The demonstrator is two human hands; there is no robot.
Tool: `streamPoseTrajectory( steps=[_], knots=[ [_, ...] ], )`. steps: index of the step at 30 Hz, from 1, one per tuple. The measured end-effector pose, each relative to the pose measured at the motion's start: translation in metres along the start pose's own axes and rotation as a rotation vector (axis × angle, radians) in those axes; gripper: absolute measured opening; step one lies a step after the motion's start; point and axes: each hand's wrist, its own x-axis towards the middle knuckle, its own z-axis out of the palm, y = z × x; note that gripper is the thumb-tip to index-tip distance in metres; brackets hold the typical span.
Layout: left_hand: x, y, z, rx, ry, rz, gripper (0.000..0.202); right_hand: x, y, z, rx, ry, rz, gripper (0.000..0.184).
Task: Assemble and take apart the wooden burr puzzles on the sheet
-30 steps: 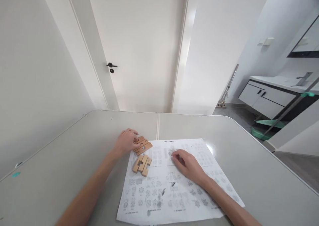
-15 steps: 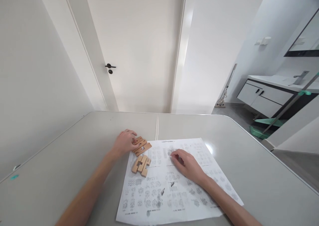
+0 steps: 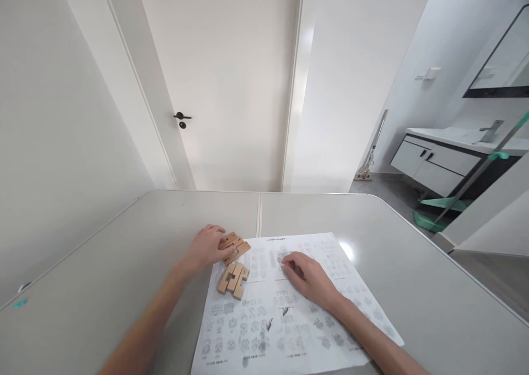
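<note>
- Presently, one left hand (image 3: pixel 206 247), at the far left of the sheet; thumb and fingers spread over the darker wooden pieces, reaching further right across them than half a second earlier. Whether it grips a piece, cannot tell.
- Darker wooden pieces (image 3: pixel 243 247), reddish-brown, side by side; set at the sheet's far left corner, partly covered by the left hand.
- Lighter wooden pieces (image 3: pixel 237 276), notched, fitted together as one group; near side of the darker set, on the sheet, place unchanged.
- One right hand (image 3: pixel 311 280), loosely curled on the middle of the sheet, pose unchanged; narrow gap at the thumb, contents hidden, so cannot tell whether it holds anything.
- Printed sheet (image 3: pixel 297 314), white, rows of grey figures, dark smudges.
- Table (image 3: pixel 413 287), pale grey, seam running behind the sheet.
</note>
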Motion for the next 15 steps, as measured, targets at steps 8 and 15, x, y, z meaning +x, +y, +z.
streamPoseTrajectory(
  steps=[8,15],
  knots=[
    [0.016,0.013,-0.007,0.110,-0.095,-0.031,0.037,0.001,-0.001,-0.001,0.006,-0.005,0.001,0.019],
    [0.030,0.017,-0.006,0.139,-0.123,-0.028,0.026,0.001,-0.001,-0.001,0.006,-0.001,-0.004,0.019]
  ],
)
